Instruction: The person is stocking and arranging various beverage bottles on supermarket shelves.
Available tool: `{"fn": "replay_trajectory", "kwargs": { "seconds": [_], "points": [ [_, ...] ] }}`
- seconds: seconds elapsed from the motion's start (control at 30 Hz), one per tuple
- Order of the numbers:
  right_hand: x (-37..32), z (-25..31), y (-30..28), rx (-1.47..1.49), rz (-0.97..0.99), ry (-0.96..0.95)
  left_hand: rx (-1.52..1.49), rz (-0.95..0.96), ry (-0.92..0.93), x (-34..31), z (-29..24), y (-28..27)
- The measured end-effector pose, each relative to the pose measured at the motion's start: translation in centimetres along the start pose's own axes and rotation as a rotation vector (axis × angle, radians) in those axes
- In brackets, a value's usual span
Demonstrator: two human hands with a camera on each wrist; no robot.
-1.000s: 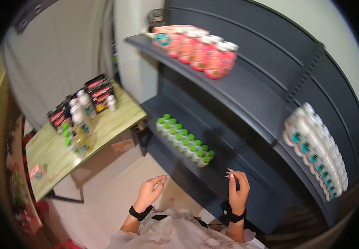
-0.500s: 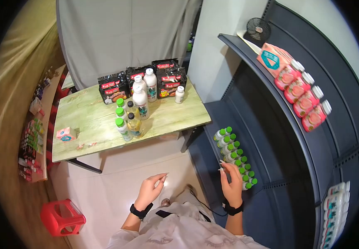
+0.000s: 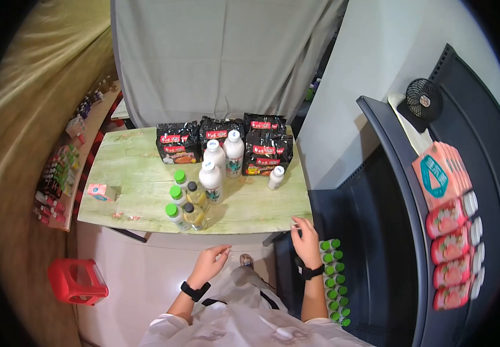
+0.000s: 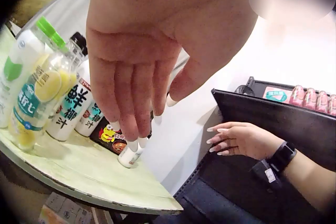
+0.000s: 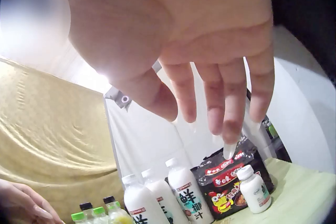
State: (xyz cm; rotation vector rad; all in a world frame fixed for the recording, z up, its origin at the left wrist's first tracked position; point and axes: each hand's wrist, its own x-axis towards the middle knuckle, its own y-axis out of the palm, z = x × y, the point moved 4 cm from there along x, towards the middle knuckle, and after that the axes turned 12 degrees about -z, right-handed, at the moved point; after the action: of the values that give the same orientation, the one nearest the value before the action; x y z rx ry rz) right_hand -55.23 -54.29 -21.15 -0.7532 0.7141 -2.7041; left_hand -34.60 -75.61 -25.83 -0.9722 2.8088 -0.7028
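Note:
Both hands hang in the air before the table's near edge, holding nothing. My left hand [image 3: 209, 265] has loosely bent fingers; in the left wrist view the hand [image 4: 152, 50] shows its fingers pointing down. The right hand [image 3: 306, 246] is beside the table's right front corner, its fingers relaxed in the right wrist view [image 5: 210, 77]. On the table [image 3: 134, 168] stand white bottles [image 3: 210, 182], green-capped bottles [image 3: 176, 216], dark-capped yellow bottles [image 3: 194, 215], a small white bottle [image 3: 276, 177], black noodle packs [image 3: 179, 143] and a pink box [image 3: 101, 192].
On the right, a dark shelf [image 3: 386, 141] bears a fan [image 3: 424, 99], pink cartons [image 3: 442, 173] and pink bottles [image 3: 451, 244]; green-capped bottles [image 3: 332, 283] stand on its lower level. A red stool [image 3: 77, 281] is on the floor at left. A grey curtain [image 3: 221, 58] hangs behind the table.
The head view has swung from the shelves towards the table, which now lies in front. Both hands remain empty, and the right hand now appears by the table's corner instead of over the shelf.

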Motion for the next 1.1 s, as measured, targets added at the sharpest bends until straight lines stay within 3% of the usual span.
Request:
{"fn": "replay_trajectory", "kwargs": {
  "seconds": [0.2, 0.4, 0.53, 0.7, 0.9, 1.1],
  "points": [
    [8.6, -8.2, 5.9, -0.003, 0.045, -0.087, -0.023, 0.137, 0.048, 9.1, -0.3, 7.3],
    [14.7, -13.3, 11.6, -0.02, 0.091, -0.061, 0.046, 0.145, 0.121, 19.0, 0.7, 14.3],
    [16.3, -14.2, 14.3, -0.185, 0.303, -0.121, 0.123, 0.078, 0.149, 23.2, 1.4, 17.7],
    [15.8, -15.7, 16.9, -0.309, 0.271, -0.261, 0.205, 0.109, 0.123, 25.6, 2.7, 20.4],
    [17.6, -16.2, 15.9, -0.198, 0.313, -0.19, 0.205, 0.198, 0.063, 26.6, 3.0, 21.6],
    [17.2, -16.3, 14.7, -0.264, 0.152, -0.105, 0.167, 0.209, 0.112, 26.5, 3.6, 22.4]
  ]
}}
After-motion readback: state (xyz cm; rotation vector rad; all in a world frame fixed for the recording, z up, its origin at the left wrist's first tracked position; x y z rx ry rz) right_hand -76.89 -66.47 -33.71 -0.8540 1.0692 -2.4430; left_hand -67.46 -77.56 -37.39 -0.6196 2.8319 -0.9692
